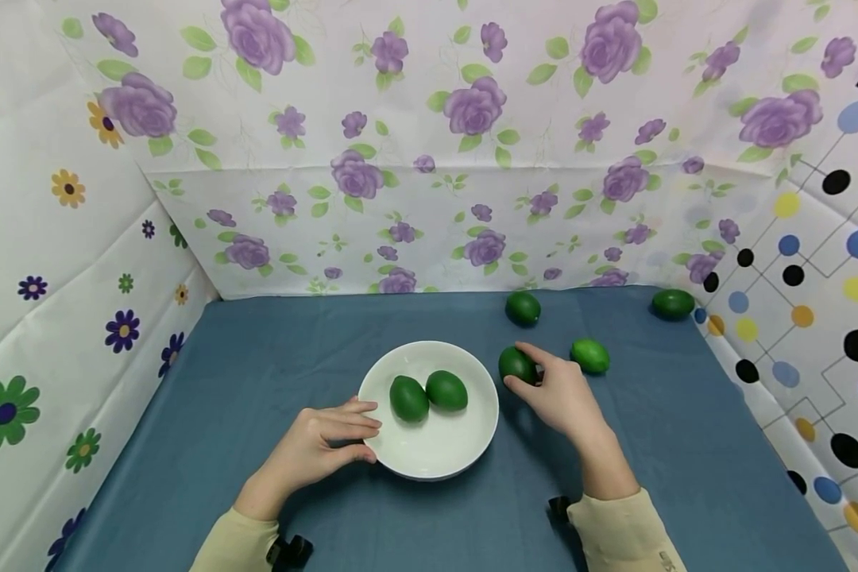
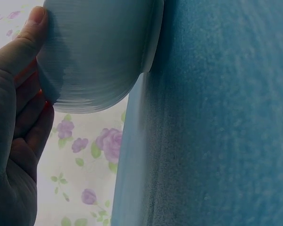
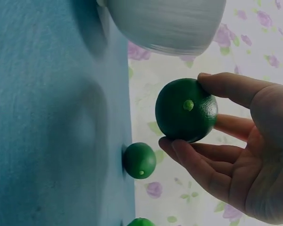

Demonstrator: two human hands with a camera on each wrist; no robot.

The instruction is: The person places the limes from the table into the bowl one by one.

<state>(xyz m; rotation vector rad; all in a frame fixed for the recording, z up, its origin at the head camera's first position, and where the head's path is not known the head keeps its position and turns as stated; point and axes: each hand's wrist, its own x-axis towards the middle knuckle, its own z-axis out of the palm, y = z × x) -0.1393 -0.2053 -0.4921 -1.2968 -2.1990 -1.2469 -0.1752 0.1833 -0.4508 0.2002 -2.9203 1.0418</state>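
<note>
A white bowl [image 1: 436, 449] stands on the blue cloth, with two green limes [image 1: 409, 399] side by side in it. My left hand [image 1: 322, 445] grips its left rim. In the left wrist view the thumb lies against the outside of the bowl [image 2: 94, 52]. To the right of the bowl, my right hand [image 1: 561, 393] pinches a dark green lime [image 1: 516, 365] between thumb and fingers. The right wrist view shows this held lime [image 3: 184, 113] raised off the cloth, its stem end facing the camera.
Behind the right hand lies one lime [image 1: 523, 308], and a brighter one [image 1: 589, 356] is just right of the hand. Another lime [image 1: 673, 304] sits at the far right corner. A flowered curtain [image 1: 429, 230] rises along the back edge, with patterned cloths at both sides.
</note>
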